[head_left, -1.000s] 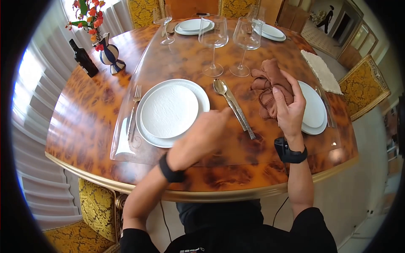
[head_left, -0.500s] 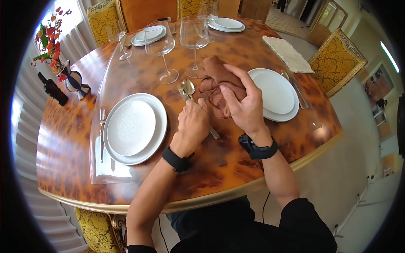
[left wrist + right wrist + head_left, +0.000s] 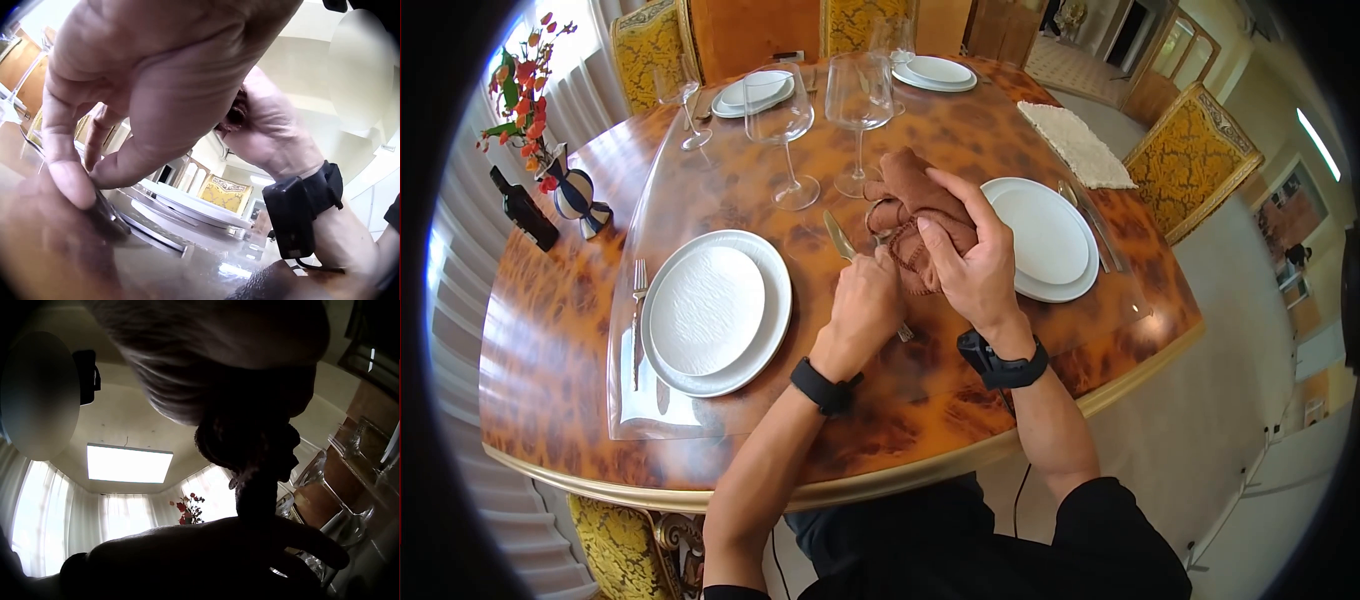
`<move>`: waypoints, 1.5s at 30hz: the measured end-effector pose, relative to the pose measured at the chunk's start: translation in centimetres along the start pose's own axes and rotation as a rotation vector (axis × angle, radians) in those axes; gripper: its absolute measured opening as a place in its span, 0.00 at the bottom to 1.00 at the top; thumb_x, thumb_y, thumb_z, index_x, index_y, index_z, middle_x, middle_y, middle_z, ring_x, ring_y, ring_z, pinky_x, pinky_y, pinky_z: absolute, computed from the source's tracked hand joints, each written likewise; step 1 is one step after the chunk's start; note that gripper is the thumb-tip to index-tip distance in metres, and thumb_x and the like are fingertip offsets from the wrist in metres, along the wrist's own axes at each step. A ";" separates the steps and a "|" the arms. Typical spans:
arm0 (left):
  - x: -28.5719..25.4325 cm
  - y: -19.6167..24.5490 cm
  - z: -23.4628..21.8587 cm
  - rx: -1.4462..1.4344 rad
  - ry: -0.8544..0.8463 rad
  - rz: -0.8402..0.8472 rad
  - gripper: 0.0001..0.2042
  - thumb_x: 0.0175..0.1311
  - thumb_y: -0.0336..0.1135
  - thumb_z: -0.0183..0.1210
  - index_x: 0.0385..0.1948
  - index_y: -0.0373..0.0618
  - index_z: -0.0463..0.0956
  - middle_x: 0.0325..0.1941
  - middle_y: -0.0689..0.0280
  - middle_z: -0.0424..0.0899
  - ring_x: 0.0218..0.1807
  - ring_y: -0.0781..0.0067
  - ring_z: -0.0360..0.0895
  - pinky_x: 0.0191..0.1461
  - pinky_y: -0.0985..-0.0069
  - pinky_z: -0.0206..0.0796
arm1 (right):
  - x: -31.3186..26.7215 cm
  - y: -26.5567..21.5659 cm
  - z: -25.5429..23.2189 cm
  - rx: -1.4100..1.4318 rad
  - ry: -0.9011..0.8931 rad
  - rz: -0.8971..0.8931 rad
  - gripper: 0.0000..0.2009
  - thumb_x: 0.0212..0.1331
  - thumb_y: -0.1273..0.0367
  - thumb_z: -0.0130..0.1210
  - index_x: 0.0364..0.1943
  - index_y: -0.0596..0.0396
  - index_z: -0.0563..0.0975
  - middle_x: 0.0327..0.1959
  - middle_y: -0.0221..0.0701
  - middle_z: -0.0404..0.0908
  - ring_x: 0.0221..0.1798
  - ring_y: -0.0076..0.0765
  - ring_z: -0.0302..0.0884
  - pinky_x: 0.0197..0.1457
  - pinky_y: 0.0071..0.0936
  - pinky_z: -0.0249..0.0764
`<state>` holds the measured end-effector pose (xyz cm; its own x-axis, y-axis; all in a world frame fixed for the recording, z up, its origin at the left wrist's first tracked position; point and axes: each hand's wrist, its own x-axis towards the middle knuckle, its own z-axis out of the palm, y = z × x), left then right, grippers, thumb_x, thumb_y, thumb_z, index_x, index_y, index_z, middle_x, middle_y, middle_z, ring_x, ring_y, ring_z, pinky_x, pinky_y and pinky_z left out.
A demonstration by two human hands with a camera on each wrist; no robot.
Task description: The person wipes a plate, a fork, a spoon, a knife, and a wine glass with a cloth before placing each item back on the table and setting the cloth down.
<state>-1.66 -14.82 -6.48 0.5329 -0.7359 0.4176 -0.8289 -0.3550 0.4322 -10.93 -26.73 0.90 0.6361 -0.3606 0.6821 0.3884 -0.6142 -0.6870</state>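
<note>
While my right hand (image 3: 975, 268) is gripping crumpled brown cloth (image 3: 920, 195), my left hand (image 3: 865, 305) is pinching slim silvery metal cutlery (image 3: 837, 233), apparently aligning it, probably needing gentle release.

I'm viewing a glossy table (image 3: 960, 400), it's carrying clear sheet (image 3: 690, 424), stacked white plates (image 3: 705, 310), stemmed glasses (image 3: 858, 95), cutlery (image 3: 837, 233), dark bottle (image 3: 525, 210), vase (image 3: 578, 198), pale cloth (image 3: 1077, 145).

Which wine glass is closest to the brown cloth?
The right-hand glass of the nearer pair: its foot sits just behind the cloth. Its left neighbour stands farther off, the two back glasses farther still.
</note>
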 end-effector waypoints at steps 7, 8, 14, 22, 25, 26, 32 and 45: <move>0.8 0.5 0.3 -0.103 -0.019 -0.092 0.14 0.56 0.25 0.56 0.41 0.24 0.69 0.29 0.40 0.79 0.34 0.35 0.81 0.39 0.50 0.75 | 0.1 0.4 -0.2 0.016 0.028 -0.001 0.20 0.60 0.76 0.59 0.58 0.61 0.75 0.48 0.46 0.84 0.51 0.46 0.85 0.54 0.33 0.78; 0.7 1.0 -0.3 -0.143 -0.023 -0.131 0.15 0.58 0.25 0.55 0.43 0.23 0.67 0.29 0.40 0.77 0.34 0.35 0.81 0.38 0.50 0.75 | 0.1 0.3 -0.2 0.037 0.024 0.010 0.20 0.60 0.76 0.59 0.58 0.61 0.75 0.48 0.46 0.84 0.51 0.47 0.85 0.54 0.33 0.78; 1.0 0.5 -1.6 -0.185 -0.086 -0.268 0.30 0.59 0.32 0.60 0.52 0.15 0.53 0.34 0.35 0.81 0.36 0.33 0.82 0.39 0.50 0.76 | 0.0 0.0 -0.3 -0.003 0.006 -0.002 0.20 0.60 0.75 0.60 0.58 0.60 0.75 0.46 0.49 0.84 0.49 0.53 0.85 0.51 0.37 0.79; 0.2 -2.8 -2.5 -0.732 0.102 -0.306 0.11 0.74 0.32 0.50 0.51 0.35 0.71 0.28 0.69 0.73 0.21 0.74 0.70 0.23 0.78 0.61 | 0.0 -0.1 -0.4 -0.032 0.029 -0.021 0.20 0.60 0.74 0.60 0.58 0.59 0.76 0.48 0.49 0.84 0.50 0.53 0.85 0.51 0.36 0.79; -0.4 0.7 -7.6 -1.120 -0.035 -0.580 0.09 0.78 0.34 0.48 0.49 0.41 0.73 0.27 0.77 0.64 0.21 0.92 0.55 0.20 0.87 0.47 | -0.1 0.3 -0.2 0.030 0.036 0.034 0.19 0.61 0.74 0.60 0.57 0.60 0.76 0.44 0.47 0.85 0.48 0.50 0.86 0.49 0.34 0.80; -0.9 0.8 -8.2 -1.173 -0.029 -0.558 0.09 0.77 0.33 0.48 0.49 0.40 0.73 0.27 0.76 0.67 0.20 0.90 0.58 0.20 0.86 0.50 | -0.1 -0.1 -0.2 0.045 0.028 0.077 0.19 0.61 0.74 0.60 0.57 0.60 0.75 0.43 0.47 0.86 0.47 0.48 0.87 0.49 0.33 0.80; -2.8 1.8 -10.2 -1.174 -0.145 -0.568 0.08 0.79 0.33 0.45 0.52 0.45 0.69 0.24 0.76 0.66 0.21 0.90 0.58 0.18 0.85 0.52 | -0.4 -2.1 2.4 -0.390 -0.109 -0.315 0.20 0.57 0.65 0.64 0.55 0.39 0.79 0.35 0.35 0.79 0.30 0.48 0.80 0.33 0.41 0.78; -5.1 -1.2 -8.2 -0.602 0.112 -0.302 0.07 0.75 0.28 0.47 0.47 0.39 0.71 0.20 0.72 0.62 0.24 0.80 0.57 0.29 0.75 0.54 | 1.4 -1.4 4.9 -0.878 -0.155 -0.173 0.20 0.51 0.72 0.64 0.51 0.37 0.82 0.31 0.33 0.75 0.32 0.47 0.80 0.32 0.40 0.77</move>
<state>-1.99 -5.90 -2.57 0.7673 -0.5794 0.2749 -0.4194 -0.1291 0.8986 -7.31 -22.93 1.57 0.7231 -0.1540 0.6734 -0.1208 -0.9880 -0.0963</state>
